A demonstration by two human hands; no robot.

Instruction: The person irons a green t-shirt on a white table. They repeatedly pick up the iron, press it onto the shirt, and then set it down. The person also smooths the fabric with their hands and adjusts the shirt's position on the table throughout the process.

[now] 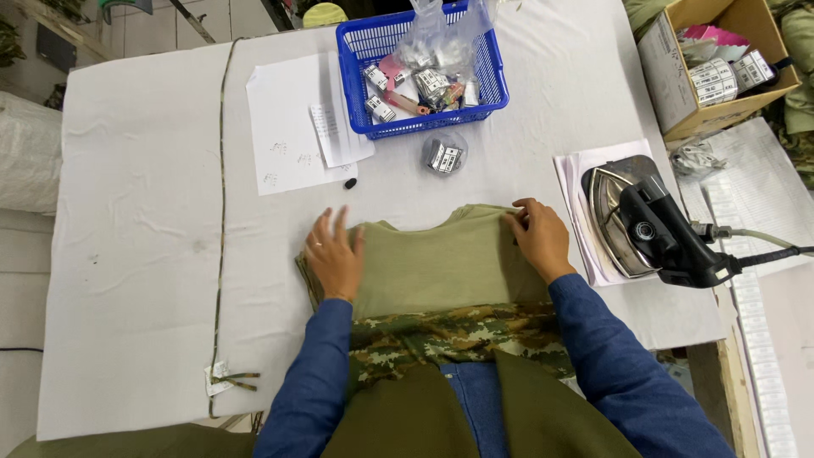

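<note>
An olive-green garment [441, 263] with a camouflage lower part [449, 337] lies on the white padded table [136, 254] in front of me. My left hand [334, 254] rests flat on the garment's left edge, fingers spread. Over at the garment's upper right corner, my right hand [538, 237] has its fingertips pinching the fabric edge. Both arms wear blue sleeves.
A blue basket [492, 85] of small labelled packets and a plastic bag stands at the back. Papers [288, 127] lie left of it, a round tin [443, 154] in front. An iron [644, 225] rests at right. A cardboard box [678, 85] sits far right. A camouflage strip [221, 212] runs down the table.
</note>
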